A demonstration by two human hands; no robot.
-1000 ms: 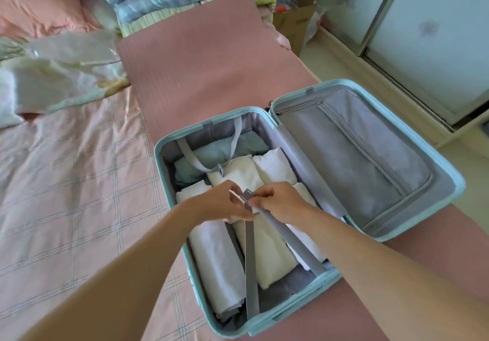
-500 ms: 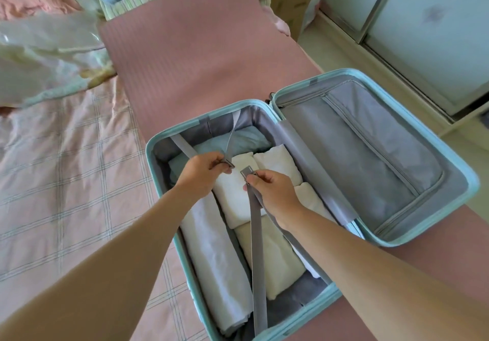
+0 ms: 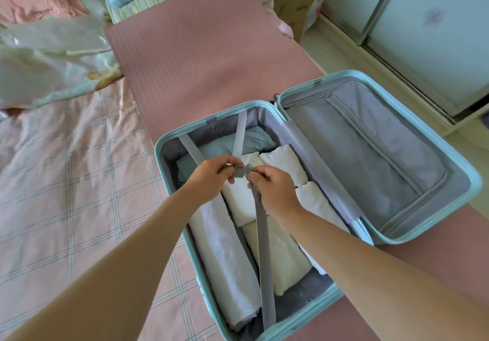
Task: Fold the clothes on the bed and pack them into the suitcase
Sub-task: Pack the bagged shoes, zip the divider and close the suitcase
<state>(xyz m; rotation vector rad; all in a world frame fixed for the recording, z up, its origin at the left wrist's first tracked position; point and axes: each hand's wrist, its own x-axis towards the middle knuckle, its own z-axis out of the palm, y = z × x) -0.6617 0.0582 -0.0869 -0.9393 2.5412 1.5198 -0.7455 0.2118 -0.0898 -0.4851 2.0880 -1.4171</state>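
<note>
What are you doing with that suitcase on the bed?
A person is strapping down packed clothes. The open suitcase holds folded white clothes and one blue-green piece. The left hand grips the far straps at their buckle end, the right hand grips the near strap, and the ends meet over the clothes. Whether they are clicked together is unclear.
</note>
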